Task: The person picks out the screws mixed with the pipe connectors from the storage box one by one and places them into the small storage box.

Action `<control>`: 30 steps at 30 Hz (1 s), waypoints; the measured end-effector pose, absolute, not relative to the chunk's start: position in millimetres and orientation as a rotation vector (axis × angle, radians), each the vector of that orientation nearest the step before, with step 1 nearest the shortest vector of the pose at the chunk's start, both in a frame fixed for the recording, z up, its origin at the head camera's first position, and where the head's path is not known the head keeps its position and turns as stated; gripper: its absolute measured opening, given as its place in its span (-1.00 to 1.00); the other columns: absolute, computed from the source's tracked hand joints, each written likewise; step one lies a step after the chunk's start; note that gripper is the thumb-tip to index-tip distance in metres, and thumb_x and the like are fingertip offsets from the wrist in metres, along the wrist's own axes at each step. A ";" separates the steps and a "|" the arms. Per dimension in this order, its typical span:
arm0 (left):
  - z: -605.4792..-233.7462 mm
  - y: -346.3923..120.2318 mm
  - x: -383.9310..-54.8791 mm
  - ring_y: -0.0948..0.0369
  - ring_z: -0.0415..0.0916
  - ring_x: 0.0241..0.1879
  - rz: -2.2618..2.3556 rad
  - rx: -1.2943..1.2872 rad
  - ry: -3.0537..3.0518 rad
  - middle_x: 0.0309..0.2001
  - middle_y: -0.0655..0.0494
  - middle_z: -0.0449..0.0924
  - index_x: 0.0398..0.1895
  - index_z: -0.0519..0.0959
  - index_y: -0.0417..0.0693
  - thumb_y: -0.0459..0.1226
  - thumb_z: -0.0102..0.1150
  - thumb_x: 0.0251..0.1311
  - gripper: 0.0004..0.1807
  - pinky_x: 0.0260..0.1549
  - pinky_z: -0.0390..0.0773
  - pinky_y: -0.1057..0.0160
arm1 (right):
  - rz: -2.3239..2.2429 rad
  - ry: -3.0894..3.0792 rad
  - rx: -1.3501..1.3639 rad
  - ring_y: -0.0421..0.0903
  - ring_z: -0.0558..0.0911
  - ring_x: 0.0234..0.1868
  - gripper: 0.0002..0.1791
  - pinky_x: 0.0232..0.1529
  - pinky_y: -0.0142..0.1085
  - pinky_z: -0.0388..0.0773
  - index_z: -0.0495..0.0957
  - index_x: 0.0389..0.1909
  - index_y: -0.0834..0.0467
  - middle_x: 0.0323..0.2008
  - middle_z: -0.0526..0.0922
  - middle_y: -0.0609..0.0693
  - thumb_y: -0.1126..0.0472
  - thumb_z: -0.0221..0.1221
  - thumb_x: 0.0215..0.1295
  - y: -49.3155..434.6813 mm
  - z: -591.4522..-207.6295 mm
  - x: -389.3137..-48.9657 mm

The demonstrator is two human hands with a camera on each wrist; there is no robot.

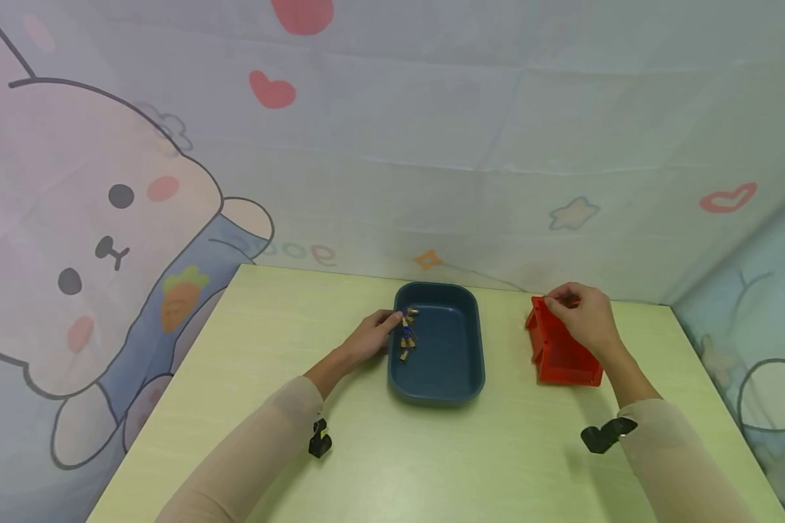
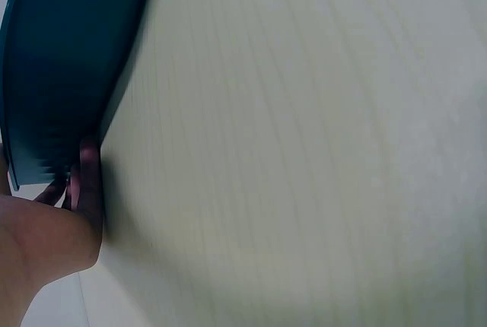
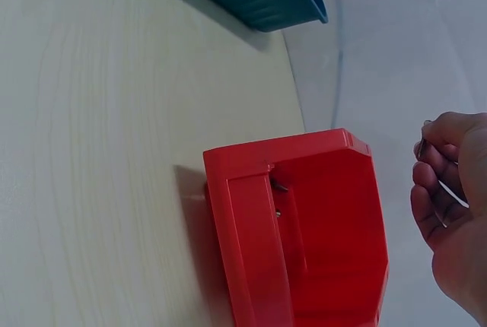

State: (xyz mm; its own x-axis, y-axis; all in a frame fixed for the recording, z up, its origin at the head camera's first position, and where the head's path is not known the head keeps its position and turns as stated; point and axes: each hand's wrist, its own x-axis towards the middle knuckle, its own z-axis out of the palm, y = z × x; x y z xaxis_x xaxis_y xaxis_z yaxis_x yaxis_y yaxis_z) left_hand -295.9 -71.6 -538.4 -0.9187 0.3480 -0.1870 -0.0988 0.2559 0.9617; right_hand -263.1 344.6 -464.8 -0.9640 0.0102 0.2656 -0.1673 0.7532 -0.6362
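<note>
My left hand (image 1: 371,335) grips the left rim of a dark blue tray (image 1: 446,370), thumb over the edge and fingers against the outer wall, as the left wrist view also shows. Small brass-coloured pieces (image 1: 403,355) and a bit of blue lie along the tray's left side. Over the far end of a red bin (image 1: 568,369), my right hand (image 1: 585,317) is raised. Between its thumb and index finger it pinches a small thin metal piece (image 3: 423,144); its exact kind I cannot tell. Tiny metal pieces (image 3: 278,185) lie inside the bin.
Tray and bin stand side by side on a pale wood-grain table (image 1: 366,465), with a gap between them. A printed cloth (image 1: 392,145) hangs behind the table's far edge. Each sleeve cuff carries a black wrist camera (image 1: 320,439).
</note>
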 end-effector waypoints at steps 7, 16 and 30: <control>-539.9 -70.6 -296.7 -0.10 0.30 0.50 1.718 0.224 2.156 0.49 -0.15 0.38 0.57 0.33 -0.18 0.09 -0.06 0.67 -0.33 0.27 0.55 -0.07 | 0.999 -2.693 0.104 0.04 0.58 -0.16 -0.78 -0.24 -0.42 0.50 0.71 -0.09 0.25 -0.20 0.71 0.16 0.14 0.28 0.55 351.5 -468.7 -264.5; -540.8 -70.8 -296.1 -0.12 0.29 0.51 1.723 0.227 2.153 0.50 -0.17 0.36 0.58 0.31 -0.19 0.08 -0.06 0.67 -0.32 0.26 0.56 -0.09 | 1.004 -2.693 0.057 0.04 0.57 -0.18 -0.78 -0.23 -0.44 0.47 0.70 -0.10 0.27 -0.21 0.71 0.17 0.16 0.28 0.54 359.1 -477.7 -266.3; -537.7 -69.4 -293.1 -0.10 0.31 0.49 1.682 0.250 2.206 0.49 -0.16 0.38 0.57 0.34 -0.18 0.09 -0.08 0.67 -0.33 0.28 0.54 -0.08 | 1.018 -2.707 -0.031 0.05 0.56 -0.18 -0.79 -0.24 -0.42 0.46 0.69 -0.09 0.31 -0.22 0.69 0.18 0.20 0.25 0.55 359.8 -493.8 -264.4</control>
